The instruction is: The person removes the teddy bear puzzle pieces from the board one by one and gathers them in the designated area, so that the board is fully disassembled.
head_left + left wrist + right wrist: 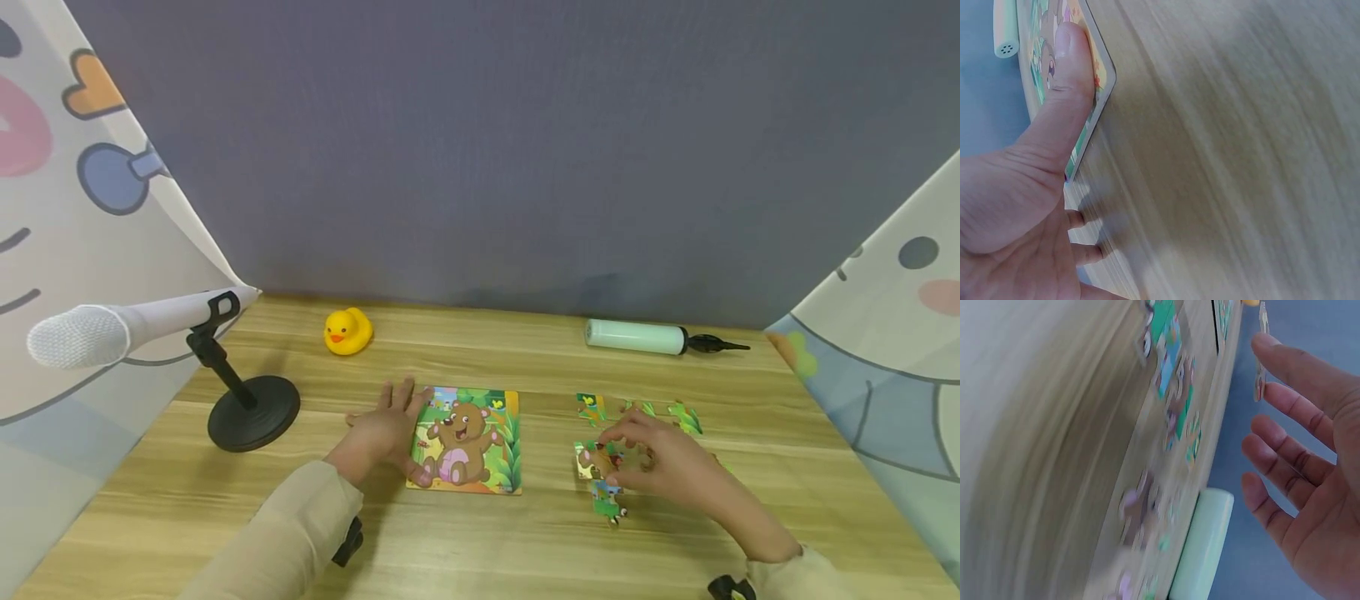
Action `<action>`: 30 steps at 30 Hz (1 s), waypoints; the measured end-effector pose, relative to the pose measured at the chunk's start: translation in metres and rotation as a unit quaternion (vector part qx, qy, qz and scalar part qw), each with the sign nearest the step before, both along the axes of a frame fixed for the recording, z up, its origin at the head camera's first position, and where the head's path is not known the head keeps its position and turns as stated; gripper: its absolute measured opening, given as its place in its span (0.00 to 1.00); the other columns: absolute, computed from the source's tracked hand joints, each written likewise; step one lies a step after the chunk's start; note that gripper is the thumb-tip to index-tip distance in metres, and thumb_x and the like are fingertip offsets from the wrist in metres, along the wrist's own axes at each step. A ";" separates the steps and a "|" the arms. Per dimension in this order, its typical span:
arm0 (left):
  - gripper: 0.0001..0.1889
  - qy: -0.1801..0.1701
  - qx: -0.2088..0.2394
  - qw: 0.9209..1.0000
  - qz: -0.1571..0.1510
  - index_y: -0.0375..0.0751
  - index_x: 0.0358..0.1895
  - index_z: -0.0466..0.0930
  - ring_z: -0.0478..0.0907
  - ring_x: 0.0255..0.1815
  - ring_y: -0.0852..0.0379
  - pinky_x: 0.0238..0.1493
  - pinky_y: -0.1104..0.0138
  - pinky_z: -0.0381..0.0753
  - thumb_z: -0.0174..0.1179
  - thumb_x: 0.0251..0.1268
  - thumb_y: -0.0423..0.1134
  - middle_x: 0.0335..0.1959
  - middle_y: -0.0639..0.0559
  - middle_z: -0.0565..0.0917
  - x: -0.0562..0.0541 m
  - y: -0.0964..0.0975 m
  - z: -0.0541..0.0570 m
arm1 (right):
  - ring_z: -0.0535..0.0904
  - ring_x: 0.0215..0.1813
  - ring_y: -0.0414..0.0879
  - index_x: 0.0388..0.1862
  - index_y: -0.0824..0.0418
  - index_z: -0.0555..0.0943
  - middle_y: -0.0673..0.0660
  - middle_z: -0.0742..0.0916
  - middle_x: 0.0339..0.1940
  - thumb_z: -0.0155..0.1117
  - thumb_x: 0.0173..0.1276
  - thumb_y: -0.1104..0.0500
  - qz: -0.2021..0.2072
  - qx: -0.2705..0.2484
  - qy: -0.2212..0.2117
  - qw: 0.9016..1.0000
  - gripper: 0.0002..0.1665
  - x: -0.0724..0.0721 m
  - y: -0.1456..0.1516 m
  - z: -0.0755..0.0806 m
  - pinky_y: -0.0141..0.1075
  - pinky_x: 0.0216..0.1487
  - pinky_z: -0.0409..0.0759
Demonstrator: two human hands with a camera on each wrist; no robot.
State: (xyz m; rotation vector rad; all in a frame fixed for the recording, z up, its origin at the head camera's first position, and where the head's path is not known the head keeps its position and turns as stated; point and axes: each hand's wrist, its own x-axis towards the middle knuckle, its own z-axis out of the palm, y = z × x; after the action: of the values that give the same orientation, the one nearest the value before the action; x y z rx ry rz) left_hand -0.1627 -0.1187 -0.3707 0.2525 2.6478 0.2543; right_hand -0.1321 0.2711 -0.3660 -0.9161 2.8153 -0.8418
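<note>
A square board with a bear picture [467, 440] lies flat on the table. My left hand [381, 435] is spread at its left side. In the left wrist view, the thumb [1075, 69] lies on the board near a corner. To the right, my right hand [667, 462] hovers over loose jigsaw pieces. Between its thumb and index finger it pinches a thin jigsaw piece [1260, 384], seen nearly edge-on in the right wrist view; the other fingers are loosely bent. A green-and-blue piece [604, 498] and an orange-and-green piece [590, 408] lie nearby, with others partly hidden behind the hand.
A white microphone [168, 321] on a black stand [253, 412] stands at the left. Towards the back are a yellow rubber duck [348, 332] and a pale green hand pump [636, 337]. A grey panel [480, 167] rises behind the table.
</note>
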 end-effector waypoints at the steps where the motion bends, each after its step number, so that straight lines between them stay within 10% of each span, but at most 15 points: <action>1: 0.71 0.000 -0.001 1.000 -0.001 0.40 0.82 0.45 0.38 0.80 0.26 0.53 0.18 0.59 0.82 0.36 0.59 0.82 0.31 0.38 0.000 0.000 0.000 | 0.80 0.45 0.47 0.52 0.48 0.84 0.57 0.83 0.57 0.79 0.60 0.49 -0.002 -0.002 0.006 1.000 0.22 0.002 0.005 -0.001 0.37 0.37 0.82; 7: 0.71 0.000 -0.001 1.000 -0.001 0.41 0.82 0.45 0.38 0.80 0.26 0.54 0.18 0.58 0.82 0.36 0.60 0.82 0.31 0.39 0.001 0.000 0.000 | 0.79 0.42 0.39 0.51 0.46 0.84 0.43 0.83 0.46 0.83 0.53 0.53 -0.004 -0.016 0.083 0.996 0.26 0.013 0.035 -0.012 0.36 0.35 0.79; 21: 0.70 0.010 0.012 1.000 0.000 0.40 0.82 0.46 0.39 0.80 0.26 0.52 0.18 0.59 0.83 0.36 0.58 0.82 0.31 0.40 0.002 0.000 0.000 | 0.76 0.42 0.31 0.51 0.44 0.84 0.38 0.82 0.52 0.85 0.50 0.57 -0.036 -0.018 0.053 0.998 0.29 0.037 0.082 -0.039 0.32 0.32 0.77; 30: 0.70 0.013 0.009 1.000 -0.002 0.40 0.82 0.46 0.39 0.80 0.25 0.52 0.18 0.59 0.83 0.35 0.59 0.82 0.31 0.40 0.002 -0.001 0.000 | 0.57 0.71 0.18 0.47 0.44 0.85 0.39 0.85 0.52 0.88 0.41 0.59 -0.011 -0.038 0.109 0.993 0.32 0.038 0.090 -0.056 0.10 0.60 0.54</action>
State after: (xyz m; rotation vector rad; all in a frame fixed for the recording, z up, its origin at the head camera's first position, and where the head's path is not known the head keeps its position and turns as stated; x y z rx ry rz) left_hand -0.1603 -0.1193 -0.3702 0.2680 2.6713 0.2751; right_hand -0.0942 0.3613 -0.4219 -1.0498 3.0011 -0.9082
